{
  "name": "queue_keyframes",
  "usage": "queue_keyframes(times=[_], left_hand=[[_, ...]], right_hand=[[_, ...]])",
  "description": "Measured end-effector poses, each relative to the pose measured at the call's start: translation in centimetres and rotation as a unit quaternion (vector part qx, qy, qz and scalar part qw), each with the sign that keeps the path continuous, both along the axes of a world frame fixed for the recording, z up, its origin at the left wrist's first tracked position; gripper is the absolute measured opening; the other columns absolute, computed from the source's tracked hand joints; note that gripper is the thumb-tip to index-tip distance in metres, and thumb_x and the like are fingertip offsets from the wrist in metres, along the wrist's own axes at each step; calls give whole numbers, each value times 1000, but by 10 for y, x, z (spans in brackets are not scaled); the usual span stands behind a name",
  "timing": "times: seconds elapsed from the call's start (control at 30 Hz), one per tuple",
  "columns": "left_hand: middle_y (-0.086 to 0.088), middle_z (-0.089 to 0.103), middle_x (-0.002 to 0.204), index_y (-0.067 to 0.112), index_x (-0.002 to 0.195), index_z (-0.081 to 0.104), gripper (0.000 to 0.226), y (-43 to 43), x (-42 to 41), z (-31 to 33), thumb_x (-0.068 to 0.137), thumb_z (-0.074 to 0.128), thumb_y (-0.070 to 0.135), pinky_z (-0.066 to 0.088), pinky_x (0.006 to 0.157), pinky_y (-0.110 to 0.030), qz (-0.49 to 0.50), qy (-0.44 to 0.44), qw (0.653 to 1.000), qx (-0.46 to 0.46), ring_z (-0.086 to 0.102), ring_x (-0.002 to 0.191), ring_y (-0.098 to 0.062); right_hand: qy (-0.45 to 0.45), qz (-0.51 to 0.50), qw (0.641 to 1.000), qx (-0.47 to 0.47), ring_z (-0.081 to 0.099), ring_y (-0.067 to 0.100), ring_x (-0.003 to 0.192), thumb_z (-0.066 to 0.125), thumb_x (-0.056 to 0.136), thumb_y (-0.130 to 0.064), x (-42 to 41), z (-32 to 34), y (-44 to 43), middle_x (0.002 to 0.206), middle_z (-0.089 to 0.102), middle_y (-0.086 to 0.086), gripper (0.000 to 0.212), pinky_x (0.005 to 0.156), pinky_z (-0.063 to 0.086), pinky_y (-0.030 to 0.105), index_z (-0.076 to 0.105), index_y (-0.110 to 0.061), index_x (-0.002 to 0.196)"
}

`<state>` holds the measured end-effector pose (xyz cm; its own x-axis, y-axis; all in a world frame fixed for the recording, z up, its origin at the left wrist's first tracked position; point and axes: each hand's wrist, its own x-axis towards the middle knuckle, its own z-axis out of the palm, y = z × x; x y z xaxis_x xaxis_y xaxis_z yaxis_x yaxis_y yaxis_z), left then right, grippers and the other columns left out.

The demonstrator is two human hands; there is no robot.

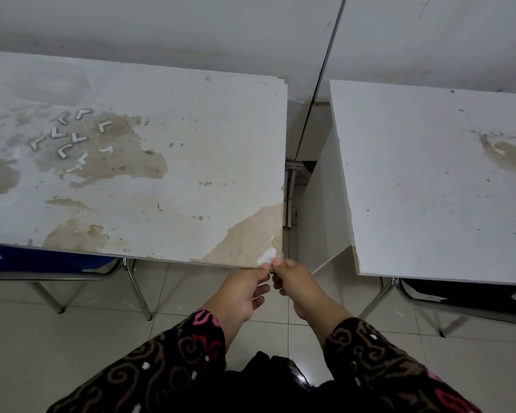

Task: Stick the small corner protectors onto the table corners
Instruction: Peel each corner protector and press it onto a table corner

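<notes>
Head view: table [161, 189] corner.
Left hand [245, 289]: pinches protector [267, 259].
Right hand [292, 281]: pinches it too.
Advice: seat it square, press both flanks.
Spares [69, 135]: well apart.

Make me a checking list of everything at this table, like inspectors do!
Surface: table top white, stained brown, peeling at its near right corner.
Job's things: protectors, L-shaped, loose in a cluster far left on the table; a white piece at the near right corner.
Clutter: thin white scraps beside the protectors.
Grippers: left hand and right hand both pinch the white piece.
Cables: nothing seen.
Surroundings: second table on the right; blue chair and black chair underneath; tiled floor; white wall.
</notes>
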<state>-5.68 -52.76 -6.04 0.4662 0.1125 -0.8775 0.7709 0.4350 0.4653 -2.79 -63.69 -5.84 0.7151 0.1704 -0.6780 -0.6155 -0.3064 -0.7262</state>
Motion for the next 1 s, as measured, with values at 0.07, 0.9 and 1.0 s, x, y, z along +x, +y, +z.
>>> queue_keyframes(times=[0.07,0.9,1.0], left_hand=[[3,65,97,18,97,66,15,-1,-1,1,90,62,31,42,64,-26,4,-2,1000,-3,58,80,-13],[1,64,81,13,92,62,9,-12,8,10,91,62,22,40,58,-23,33,9,999,33,56,68,-10],[3,62,81,15,88,60,8,-13,9,10,92,60,22,39,61,-25,31,6,998,48,57,71,-10]], right_hand=[[-19,-11,1000,-16,47,13,67,42,99,-31,-2,-2,4,79,55,1,27,63,40,24,59,-12,88],[166,-152,966,131,46,16,54,44,98,-37,5,1,3,60,53,3,39,56,39,28,63,-6,84],[154,-126,975,96,42,16,53,41,99,-36,10,5,3,60,50,3,39,55,37,28,61,-8,82]])
